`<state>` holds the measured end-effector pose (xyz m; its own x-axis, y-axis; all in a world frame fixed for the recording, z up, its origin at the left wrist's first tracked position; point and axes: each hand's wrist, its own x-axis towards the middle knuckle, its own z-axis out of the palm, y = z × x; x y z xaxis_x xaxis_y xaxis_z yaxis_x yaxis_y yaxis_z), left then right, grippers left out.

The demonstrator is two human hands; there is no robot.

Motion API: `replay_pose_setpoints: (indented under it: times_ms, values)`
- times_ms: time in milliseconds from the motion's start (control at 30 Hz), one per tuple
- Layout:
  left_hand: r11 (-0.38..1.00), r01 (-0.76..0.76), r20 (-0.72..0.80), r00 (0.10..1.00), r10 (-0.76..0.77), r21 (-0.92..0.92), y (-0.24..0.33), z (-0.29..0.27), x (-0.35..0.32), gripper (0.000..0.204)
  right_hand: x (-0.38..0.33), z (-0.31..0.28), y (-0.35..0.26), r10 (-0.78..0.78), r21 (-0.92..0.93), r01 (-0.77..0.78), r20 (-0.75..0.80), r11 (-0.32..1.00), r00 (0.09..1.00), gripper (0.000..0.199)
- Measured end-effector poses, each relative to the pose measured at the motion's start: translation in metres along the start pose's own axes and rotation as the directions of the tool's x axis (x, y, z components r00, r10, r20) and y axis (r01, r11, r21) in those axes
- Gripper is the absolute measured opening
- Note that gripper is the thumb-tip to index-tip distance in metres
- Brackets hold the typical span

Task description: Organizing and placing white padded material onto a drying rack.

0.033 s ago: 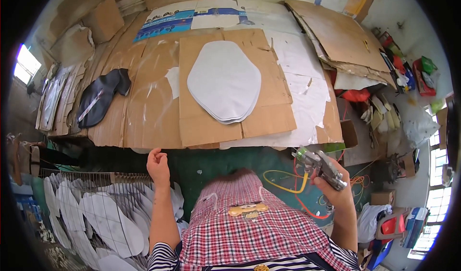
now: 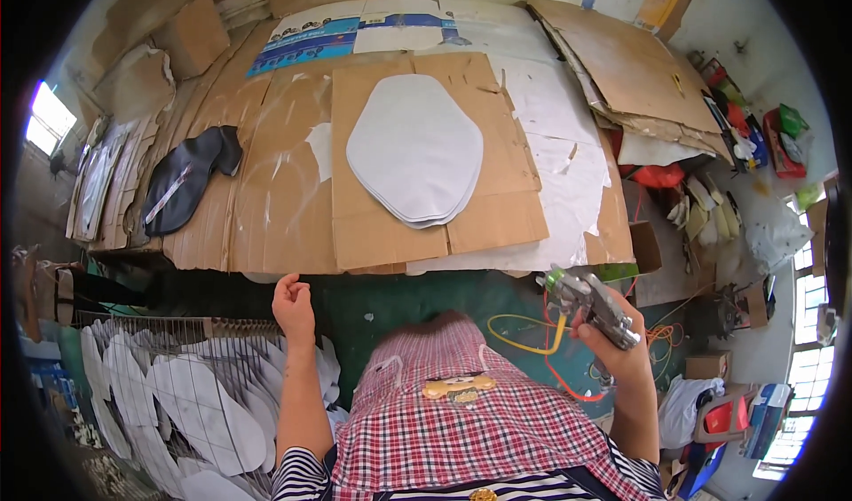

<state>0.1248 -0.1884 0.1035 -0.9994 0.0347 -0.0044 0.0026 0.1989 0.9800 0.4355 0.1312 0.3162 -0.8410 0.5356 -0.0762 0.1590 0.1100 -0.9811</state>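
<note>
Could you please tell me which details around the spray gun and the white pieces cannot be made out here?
- Head view: the spray gun grip is hidden by the right hand.
- The count of stacked white pieces is unclear; only edges show.
- The left hand palm faces away.

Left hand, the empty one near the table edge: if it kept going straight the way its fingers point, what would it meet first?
Probably the front edge of the cardboard sheet on the table; the left hand sits just short of it, though depth is unclear.
</note>
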Motion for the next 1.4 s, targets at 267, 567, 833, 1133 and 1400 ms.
replay_pose_setpoints:
  times_ms: [267,567,833,1133,1400]
  values:
    - [0.996,0.052,0.033,0.998,-0.054,0.076,-0.02,-0.006,-0.001,0.024,0.014,0.008,-0.011,-0.017,0.05,0.024,-0.143,0.998,0.99,0.045]
    - [0.99,0.122,0.049,0.991,-0.125,0.072,-0.039,-0.005,0.005,0.024,-0.003,-0.002,-0.012,-0.028,-0.038,0.02,-0.218,0.999,0.976,0.049]
    - [0.992,0.088,0.07,0.993,-0.094,0.09,-0.044,0.01,0.014,0.022,-0.005,0.016,-0.012,0.056,0.034,-0.058,0.057,0.998,0.997,0.051]
    - [0.991,0.082,0.075,0.993,-0.09,0.106,-0.048,0.026,0.018,0.02,0.045,0.032,-0.012,-0.1,-0.028,0.096,-0.163,0.995,0.982,0.045]
    - [0.982,0.049,0.097,0.993,-0.068,0.181,-0.059,0.04,0.031,0.018,0.018,0.005,-0.006,0.021,-0.028,-0.027,-0.184,0.999,0.983,0.047]
